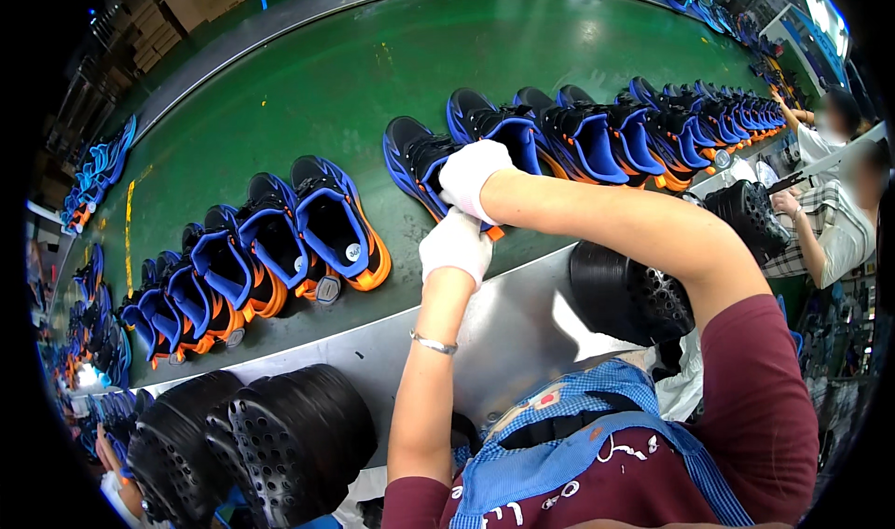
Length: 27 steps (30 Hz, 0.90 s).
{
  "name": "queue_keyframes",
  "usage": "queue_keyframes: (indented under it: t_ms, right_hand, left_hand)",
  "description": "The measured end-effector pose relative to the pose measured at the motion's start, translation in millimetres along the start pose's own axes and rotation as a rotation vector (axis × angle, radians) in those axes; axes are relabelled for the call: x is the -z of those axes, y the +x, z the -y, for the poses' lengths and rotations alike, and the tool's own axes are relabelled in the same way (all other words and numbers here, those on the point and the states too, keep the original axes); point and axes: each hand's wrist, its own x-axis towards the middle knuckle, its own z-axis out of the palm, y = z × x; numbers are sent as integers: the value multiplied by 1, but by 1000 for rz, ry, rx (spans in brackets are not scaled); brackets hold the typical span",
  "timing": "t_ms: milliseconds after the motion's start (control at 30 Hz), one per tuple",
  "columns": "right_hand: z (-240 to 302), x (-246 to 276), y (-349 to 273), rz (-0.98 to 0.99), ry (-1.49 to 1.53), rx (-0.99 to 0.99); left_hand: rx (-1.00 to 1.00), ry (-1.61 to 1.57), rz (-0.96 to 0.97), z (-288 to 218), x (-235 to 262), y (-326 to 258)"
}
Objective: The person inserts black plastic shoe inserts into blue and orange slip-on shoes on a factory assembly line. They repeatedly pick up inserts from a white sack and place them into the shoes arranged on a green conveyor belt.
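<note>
Close up, below the white-gloved left hand: a blue apron over a maroon shirt with white lettering. Spotting a round label inside another shoe, left of that hand! And beneath the gloved right hand, a black-and-blue shoe, aimed toe-first away and leftward on a slanting long axis. Curled at its heel with the left, over its collar with the right; clamped or not, cannot tell.

The counter is big, flat and green. A row of black, blue and orange shoes sits on it at nine o'clock. A longer row of the same shoes goes off toward two o'clock. A yellow stripe is at nine o'clock too.
</note>
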Motion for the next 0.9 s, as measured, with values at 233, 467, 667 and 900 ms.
queue_keyframes:
  t_ms: [233,467,667,900]
  right_hand:
    - [8,-7,34,-69,67,-33]
    - [-12,-20,42,-237,251,-39]
    - [-26,58,-66,38,159,155]
    - [-151,77,-282,-497,133,-91]
  left_hand:
    - [-16,76,225,15,0,34]
    - [-17,155,280,-10,10,34]
    - [-103,56,7,24,-26,37]
    - [71,-209,60,-3,-2,4]
